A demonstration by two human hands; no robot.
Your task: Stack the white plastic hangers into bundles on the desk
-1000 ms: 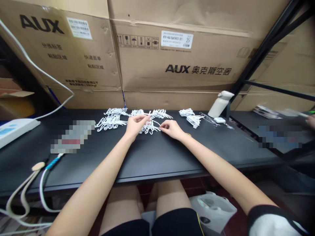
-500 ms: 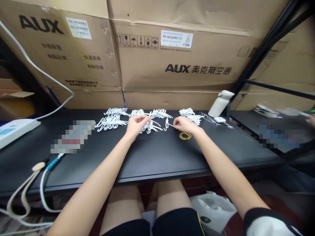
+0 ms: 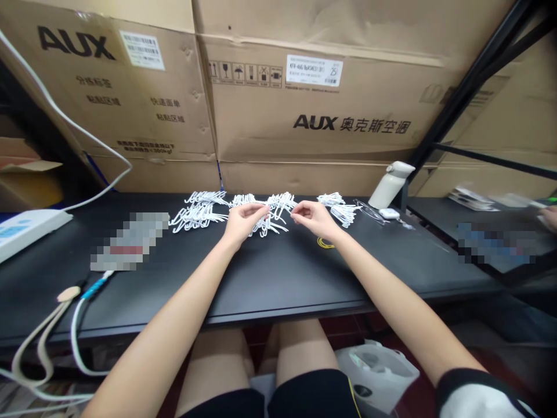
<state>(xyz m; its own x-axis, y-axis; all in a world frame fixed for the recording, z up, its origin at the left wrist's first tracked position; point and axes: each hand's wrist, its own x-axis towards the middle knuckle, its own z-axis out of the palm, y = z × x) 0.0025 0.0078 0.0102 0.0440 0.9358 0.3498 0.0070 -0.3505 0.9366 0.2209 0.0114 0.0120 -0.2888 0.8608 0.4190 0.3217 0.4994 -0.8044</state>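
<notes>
Thin white hooks with bent ends lie in rows on the black table. My left hand is over the middle group of hooks, thumb and forefinger pinched together; whatever is between them is too small to make out. Just right of it, my right hand pinches the straight end of a white hook beside the back middle group. The hook's far end merges with that group. More hooks lie to the left, and tight bundles to the right. Yellow rubber bands are partly hidden under my right wrist.
A white bottle, glasses and a small white case stand or lie at the back right. A blurred-out flat object with a cable and a power strip are left. Cartons rise behind. A person's hand shows far right.
My right hand has moved left and slightly up, carrying the white hook to the back middle group and covering part of the rubber bands. My left hand has barely moved.
</notes>
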